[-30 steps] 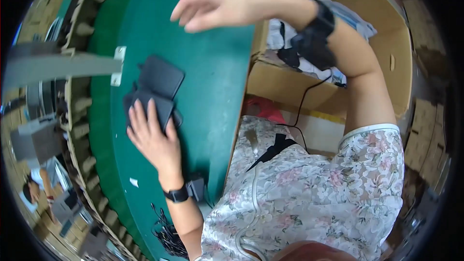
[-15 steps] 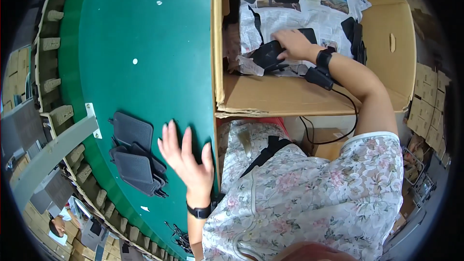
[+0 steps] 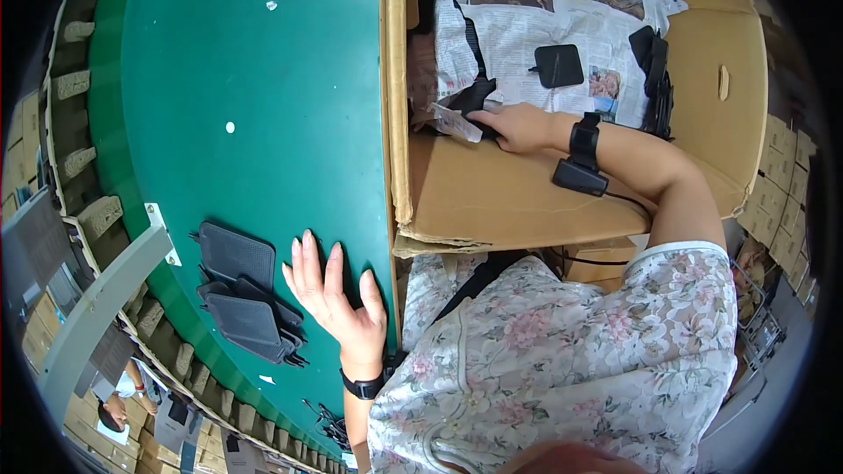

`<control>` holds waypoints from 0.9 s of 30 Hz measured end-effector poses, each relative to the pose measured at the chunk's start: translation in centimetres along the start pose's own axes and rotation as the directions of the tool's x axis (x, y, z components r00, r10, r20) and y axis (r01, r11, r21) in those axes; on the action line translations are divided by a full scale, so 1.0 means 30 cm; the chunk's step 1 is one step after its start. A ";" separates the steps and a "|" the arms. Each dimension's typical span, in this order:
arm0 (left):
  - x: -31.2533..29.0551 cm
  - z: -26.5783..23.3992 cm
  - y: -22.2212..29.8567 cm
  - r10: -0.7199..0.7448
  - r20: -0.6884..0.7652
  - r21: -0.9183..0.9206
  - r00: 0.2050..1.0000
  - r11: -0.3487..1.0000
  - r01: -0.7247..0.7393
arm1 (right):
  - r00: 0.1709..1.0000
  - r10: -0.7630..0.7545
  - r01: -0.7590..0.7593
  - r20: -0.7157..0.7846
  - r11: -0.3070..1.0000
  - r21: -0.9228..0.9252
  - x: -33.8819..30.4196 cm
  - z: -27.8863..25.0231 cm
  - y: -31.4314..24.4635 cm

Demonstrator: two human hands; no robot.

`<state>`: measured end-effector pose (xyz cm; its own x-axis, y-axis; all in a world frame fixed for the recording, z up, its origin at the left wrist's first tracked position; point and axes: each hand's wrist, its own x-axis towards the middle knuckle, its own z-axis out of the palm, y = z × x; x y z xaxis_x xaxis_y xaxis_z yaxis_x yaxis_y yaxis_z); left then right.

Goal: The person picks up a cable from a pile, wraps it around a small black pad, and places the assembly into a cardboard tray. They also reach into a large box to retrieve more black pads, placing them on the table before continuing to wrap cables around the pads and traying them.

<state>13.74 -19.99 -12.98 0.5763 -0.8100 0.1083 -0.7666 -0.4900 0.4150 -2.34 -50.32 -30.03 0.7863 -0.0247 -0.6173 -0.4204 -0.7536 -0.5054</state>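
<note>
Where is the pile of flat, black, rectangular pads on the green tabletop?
In the head view, the pile lies at lower left on the green tabletop, between the grey metal bracket and the person's open left hand.

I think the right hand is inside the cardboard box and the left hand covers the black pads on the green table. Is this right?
Not quite: the head view shows the left hand beside the black pads, not covering them. The rest is right.
</note>
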 end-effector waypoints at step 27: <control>0.018 0.053 -0.008 -0.074 0.016 0.046 0.997 0.996 0.073 | 0.923 0.339 -0.262 0.180 0.899 -0.351 -0.362 -0.181 0.541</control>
<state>13.78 -20.82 -14.46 0.6265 -0.7769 0.0625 -0.7348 -0.5620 0.3797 -15.26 -65.85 -28.26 0.5020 -0.1600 -0.8499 -0.4249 -0.9016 -0.0813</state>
